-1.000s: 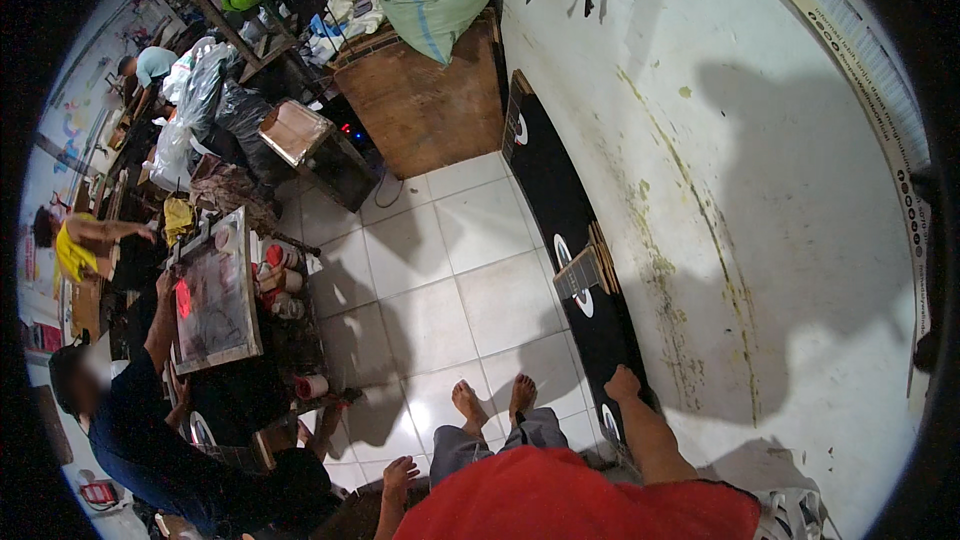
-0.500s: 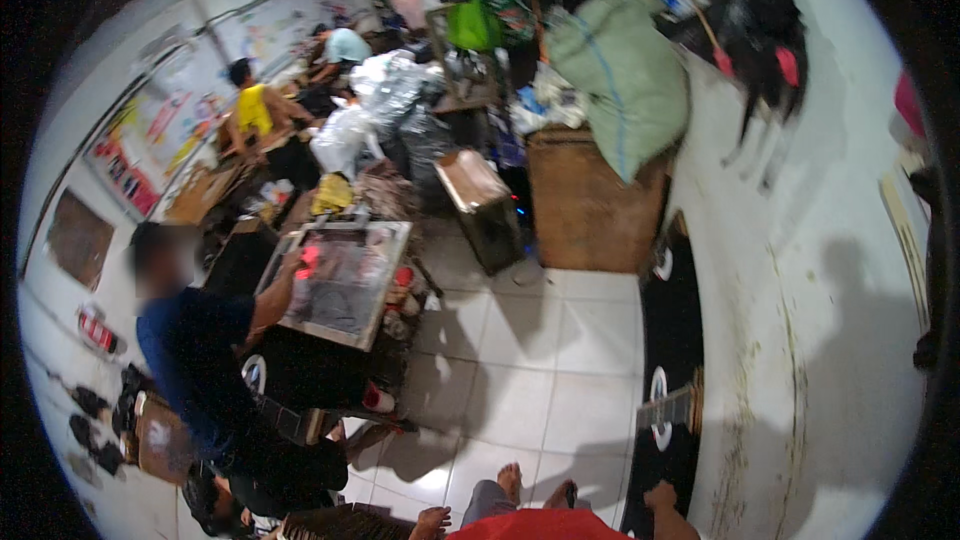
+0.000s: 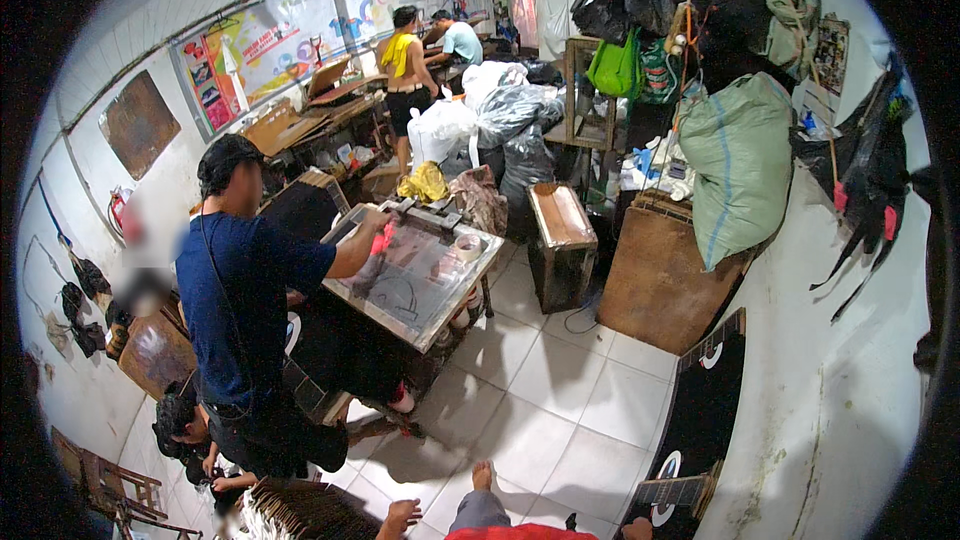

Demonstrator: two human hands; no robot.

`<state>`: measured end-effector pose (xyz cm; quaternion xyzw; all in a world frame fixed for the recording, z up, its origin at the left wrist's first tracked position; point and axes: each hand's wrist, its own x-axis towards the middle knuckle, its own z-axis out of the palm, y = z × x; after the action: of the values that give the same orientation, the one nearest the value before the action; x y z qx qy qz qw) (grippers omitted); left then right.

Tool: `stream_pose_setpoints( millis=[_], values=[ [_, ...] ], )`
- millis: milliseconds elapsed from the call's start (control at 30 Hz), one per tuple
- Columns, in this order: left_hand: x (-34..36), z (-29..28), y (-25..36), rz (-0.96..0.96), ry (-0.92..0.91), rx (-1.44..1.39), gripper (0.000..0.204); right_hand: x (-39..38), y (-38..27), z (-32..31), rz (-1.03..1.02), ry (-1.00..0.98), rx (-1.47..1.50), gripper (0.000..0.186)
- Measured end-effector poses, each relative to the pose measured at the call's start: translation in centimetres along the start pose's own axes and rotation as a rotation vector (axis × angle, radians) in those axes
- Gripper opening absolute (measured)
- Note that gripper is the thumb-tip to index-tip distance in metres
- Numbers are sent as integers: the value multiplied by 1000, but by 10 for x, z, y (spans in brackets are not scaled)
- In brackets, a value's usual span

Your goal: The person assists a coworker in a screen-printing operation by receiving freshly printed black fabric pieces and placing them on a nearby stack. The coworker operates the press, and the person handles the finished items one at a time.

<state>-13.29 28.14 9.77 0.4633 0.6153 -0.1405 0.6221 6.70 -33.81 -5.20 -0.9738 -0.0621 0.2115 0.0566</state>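
My left hand (image 3: 402, 517) hangs at the lower edge of the head view, beside my grey-covered leg. Its fingers are loosely apart and hold nothing. To the left of it lies a stack of thin brown-edged boards (image 3: 315, 508). My right hand (image 3: 637, 528) barely shows at the lower edge, right of my red top (image 3: 530, 532); its fingers are mostly cut off. Closest to this hand are black panels (image 3: 712, 380) with round white prints, standing along the right wall. A wooden strip (image 3: 672, 492) crosses their near part.
At left, a person in dark blue (image 3: 235, 290) reaches a red item over a framed screen (image 3: 410, 285) on a table. Another person (image 3: 185, 430) crouches below. Ahead stand a narrow wooden box (image 3: 562, 215), a brown cabinet (image 3: 665, 280), a green sack (image 3: 740, 160) and bags (image 3: 440, 135).
The view has swung left and up, so the room appears further right and lower. My right hand sits lower, nearly out of the picture. The person at the screen still reaches over it.
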Motion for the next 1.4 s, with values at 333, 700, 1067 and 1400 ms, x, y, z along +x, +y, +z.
stream_pose_setpoints(
  millis=[333,700,1067,1400],
  values=[
    [67,-33,113,-8,-102,51,37,32,-183,-92,168,-170,162,39],
    [104,-57,163,-66,-153,183,39,32,-271,-117,238,-164,369,48],
    [129,-186,202,395,772,-643,37,80,-330,-134,21,-261,162,38],
    [48,-221,294,304,643,-983,12,245,-786,-210,-154,-773,1500,58]
  ],
)
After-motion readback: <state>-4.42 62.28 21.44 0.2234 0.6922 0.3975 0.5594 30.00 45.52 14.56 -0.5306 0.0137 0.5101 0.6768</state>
